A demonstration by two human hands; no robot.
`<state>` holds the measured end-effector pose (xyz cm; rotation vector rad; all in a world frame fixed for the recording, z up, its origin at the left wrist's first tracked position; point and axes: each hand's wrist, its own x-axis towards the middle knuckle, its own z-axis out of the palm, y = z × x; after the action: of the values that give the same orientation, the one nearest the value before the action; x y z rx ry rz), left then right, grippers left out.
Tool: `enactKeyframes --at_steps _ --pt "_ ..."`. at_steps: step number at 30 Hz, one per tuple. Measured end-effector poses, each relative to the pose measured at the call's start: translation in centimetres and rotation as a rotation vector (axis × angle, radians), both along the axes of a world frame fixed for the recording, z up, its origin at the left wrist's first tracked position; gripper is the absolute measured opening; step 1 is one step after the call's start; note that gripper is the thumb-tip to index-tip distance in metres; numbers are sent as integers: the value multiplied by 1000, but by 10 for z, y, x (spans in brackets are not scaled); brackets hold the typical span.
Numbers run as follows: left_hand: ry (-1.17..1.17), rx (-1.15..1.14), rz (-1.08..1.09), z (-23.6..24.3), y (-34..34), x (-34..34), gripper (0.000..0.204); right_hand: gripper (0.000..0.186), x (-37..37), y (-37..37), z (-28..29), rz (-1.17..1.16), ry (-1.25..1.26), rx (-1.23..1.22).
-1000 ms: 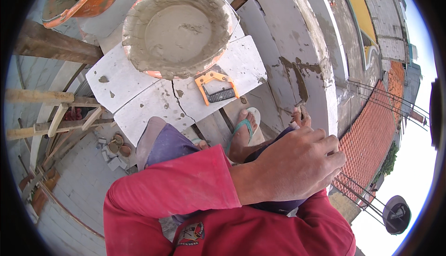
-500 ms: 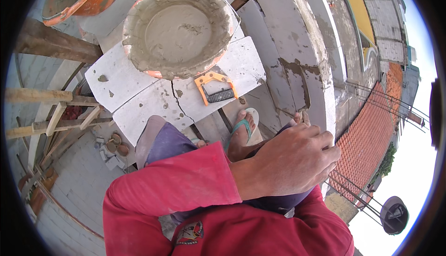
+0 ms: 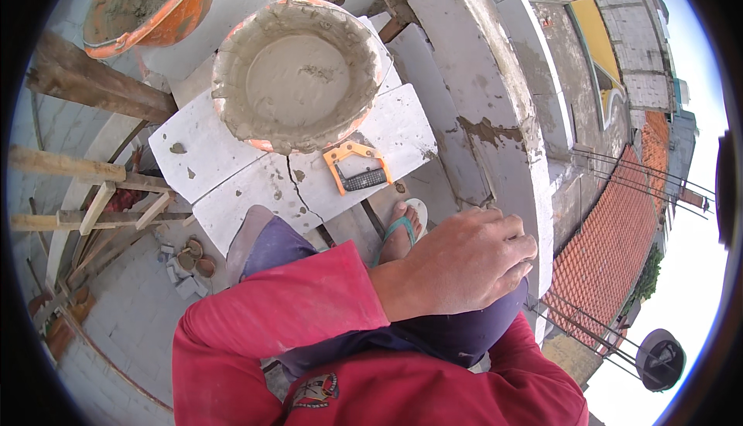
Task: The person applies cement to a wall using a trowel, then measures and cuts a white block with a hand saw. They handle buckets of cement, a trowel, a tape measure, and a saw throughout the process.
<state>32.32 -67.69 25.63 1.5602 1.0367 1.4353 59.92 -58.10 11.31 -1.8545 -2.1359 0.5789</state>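
Observation:
My left hand (image 3: 462,263) reaches across in front of me to the right, back of the hand up and fingers curled closed. What it holds, if anything, is hidden beneath the fingers. My right sleeve (image 3: 534,360) shows at the lower right, but the right hand is out of sight. Ahead, a round orange tub (image 3: 298,74) caked with grey wet mortar (image 3: 300,78) stands on pale blocks (image 3: 232,167). An orange tool handle with a black textured grip (image 3: 358,169) lies on the blocks just in front of the tub.
Another orange bucket (image 3: 151,8) stands at the upper left beside wooden timbers (image 3: 101,82). A pale block wall (image 3: 495,109) runs along my right, with steel rods (image 3: 642,167) and tiled roofs (image 3: 600,248) beyond. A crack crosses the front blocks. My sandalled foot (image 3: 401,229) rests beside them.
My left hand has moved slightly left, its fingers still curled. The tub, blocks and orange tool handle appear lower in the picture as the view has shifted.

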Motion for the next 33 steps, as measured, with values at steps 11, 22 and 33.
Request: enactKeyframes --at_steps 11,22,33 --pt "93 -27 16 -4 4 0 13 41 17 -17 -6 -41 -11 -8" --pt "75 -24 21 -8 5 5 13 44 13 12 -36 -35 -89 -19" --pt "76 -25 50 -12 9 6 11 48 8 15 -57 20 -221 65"
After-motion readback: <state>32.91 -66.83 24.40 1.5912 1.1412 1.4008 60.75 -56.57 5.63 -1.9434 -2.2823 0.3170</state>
